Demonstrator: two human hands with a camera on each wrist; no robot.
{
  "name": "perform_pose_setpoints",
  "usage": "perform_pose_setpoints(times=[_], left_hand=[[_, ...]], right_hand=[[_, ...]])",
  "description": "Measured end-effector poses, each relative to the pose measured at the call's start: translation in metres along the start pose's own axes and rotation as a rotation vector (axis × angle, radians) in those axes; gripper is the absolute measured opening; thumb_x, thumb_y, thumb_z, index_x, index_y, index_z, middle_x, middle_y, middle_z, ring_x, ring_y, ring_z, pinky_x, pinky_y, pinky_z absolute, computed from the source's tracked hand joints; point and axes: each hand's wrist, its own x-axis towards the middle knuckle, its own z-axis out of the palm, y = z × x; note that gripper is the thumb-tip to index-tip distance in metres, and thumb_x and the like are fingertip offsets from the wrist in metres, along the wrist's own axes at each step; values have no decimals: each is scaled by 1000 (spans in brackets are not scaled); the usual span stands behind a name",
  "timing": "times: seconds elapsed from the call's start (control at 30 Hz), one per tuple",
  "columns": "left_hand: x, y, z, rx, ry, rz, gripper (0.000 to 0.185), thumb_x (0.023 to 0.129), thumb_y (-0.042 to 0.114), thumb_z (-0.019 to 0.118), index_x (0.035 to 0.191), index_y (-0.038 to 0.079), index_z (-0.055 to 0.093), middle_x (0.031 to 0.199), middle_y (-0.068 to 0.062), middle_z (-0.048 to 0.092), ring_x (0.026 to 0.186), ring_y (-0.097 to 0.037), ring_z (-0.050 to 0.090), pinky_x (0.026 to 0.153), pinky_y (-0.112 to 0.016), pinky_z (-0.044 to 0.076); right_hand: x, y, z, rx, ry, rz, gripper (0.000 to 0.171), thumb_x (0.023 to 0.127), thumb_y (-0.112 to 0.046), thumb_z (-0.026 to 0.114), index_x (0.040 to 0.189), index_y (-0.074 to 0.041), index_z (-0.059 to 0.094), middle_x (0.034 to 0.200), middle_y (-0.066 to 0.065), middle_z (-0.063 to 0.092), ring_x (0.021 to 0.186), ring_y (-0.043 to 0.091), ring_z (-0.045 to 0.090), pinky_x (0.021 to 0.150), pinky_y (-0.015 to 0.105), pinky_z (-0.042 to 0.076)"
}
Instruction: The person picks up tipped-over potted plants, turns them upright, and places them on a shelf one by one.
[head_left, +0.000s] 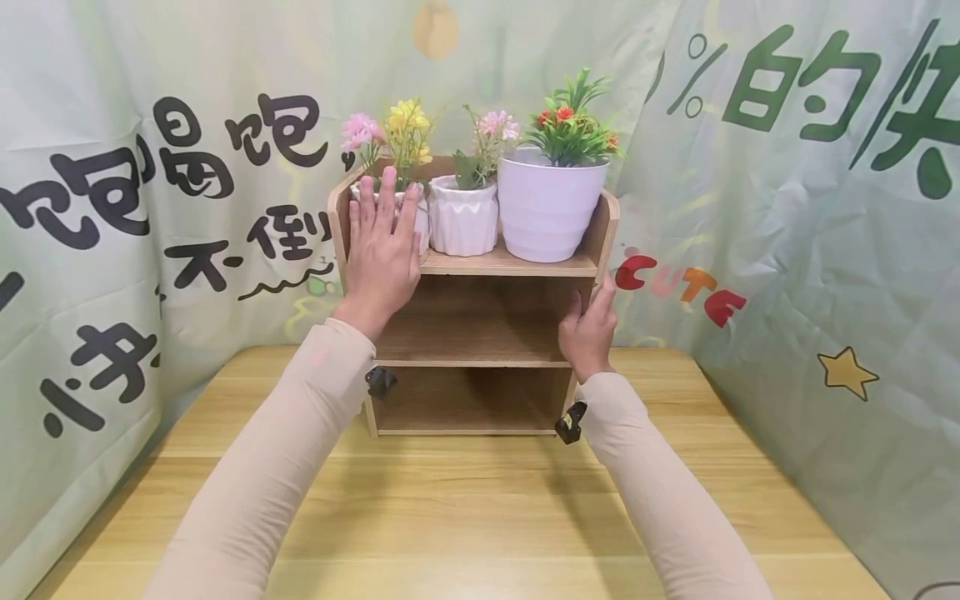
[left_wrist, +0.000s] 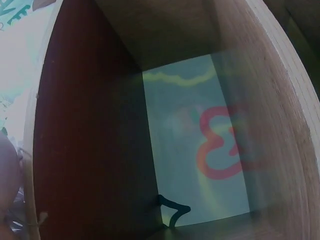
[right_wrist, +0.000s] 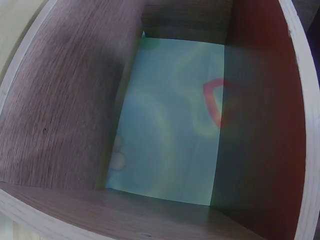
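A three-tier wooden shelf (head_left: 487, 337) stands on the table, with flower pots along its top tier. My left hand (head_left: 382, 258) is raised with straight fingers against the front of the left white pot (head_left: 424, 218), hiding most of it; pink and yellow flowers show above. Beside that pot is a small white ribbed pot (head_left: 463, 218) with pale pink flowers. On the right stands a larger white pot (head_left: 552, 208) with a green, red-flowered plant. My right hand (head_left: 588, 333) grips the shelf's right side panel, thumb on the inner side. Both wrist views look into shelf compartments.
Under the shelf is a light wooden table (head_left: 450, 517). A pale green printed curtain (head_left: 750, 208) hangs behind and along both sides. Through the open back of the compartment, the left wrist view shows the curtain's red print (left_wrist: 212, 142).
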Motion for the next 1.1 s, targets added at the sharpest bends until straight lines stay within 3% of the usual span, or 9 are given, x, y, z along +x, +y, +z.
perform_pose_setpoints(times=[0.27,0.67,0.83,1.0,1.1], left_hand=[[2,-4,2,19,-50,-22,52,102,18,35,152,4,27,160,-20,8,145,-41,-1,117,-45,-6],[-14,-4,4,-32,0,-35,49,103,18,33,150,3,32,158,-24,10,145,-41,1,118,-42,-3],[-31,-7,2,-68,4,13,50,102,15,37,149,-2,31,157,-28,11,145,-40,1,118,-41,0],[-52,-10,-1,-68,-5,83,52,100,13,42,147,-7,31,155,-29,14,144,-40,7,118,-43,5],[-64,-13,-3,-60,-26,90,53,100,13,44,147,-7,31,155,-29,15,144,-41,9,118,-44,6]], right_hand=[[0,-3,0,18,-3,6,48,96,-7,51,139,-2,33,123,30,57,109,45,59,94,54,46],[2,-3,-5,19,-68,7,50,96,-6,51,140,1,30,123,31,54,110,47,57,96,55,44],[2,-1,-15,3,-170,20,54,95,-4,52,143,-2,26,102,34,57,93,51,59,84,60,47],[4,0,-30,-28,-304,29,61,92,-4,55,145,-3,24,109,35,57,95,51,59,86,61,48],[5,2,-38,-48,-372,26,61,90,-7,57,142,-1,27,111,33,57,97,49,60,86,60,49]])
